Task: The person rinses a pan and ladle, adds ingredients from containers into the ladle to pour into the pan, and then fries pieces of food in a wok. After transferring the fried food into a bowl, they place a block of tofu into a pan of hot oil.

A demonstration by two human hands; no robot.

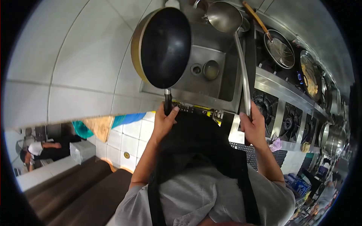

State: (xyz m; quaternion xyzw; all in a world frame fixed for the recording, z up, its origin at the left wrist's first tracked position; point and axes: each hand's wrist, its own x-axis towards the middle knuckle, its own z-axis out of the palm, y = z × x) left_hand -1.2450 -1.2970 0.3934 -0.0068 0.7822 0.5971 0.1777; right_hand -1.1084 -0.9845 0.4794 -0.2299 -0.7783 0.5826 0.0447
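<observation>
My left hand point(164, 122) is closed around the black handle of a wok point(166, 49). The wok is dark inside and gold-coloured outside, raised in front of the wall tiles with its inside facing me. My right hand point(253, 127) grips the long metal handle of a big ladle point(225, 17), whose round bowl is up beyond the sink's far side. Between the two lies a steel sink point(188, 93). Inside it a small metal bowl point(211, 70) rests beside the drain.
Gas burners point(288, 116) line the right. Behind them, a pan point(279, 49) holds a strainer with a wooden handle, and another pan point(310, 75) contains food. A pink cloth point(275, 144) lies at the stove's front edge. Another person point(37, 148) is at far left.
</observation>
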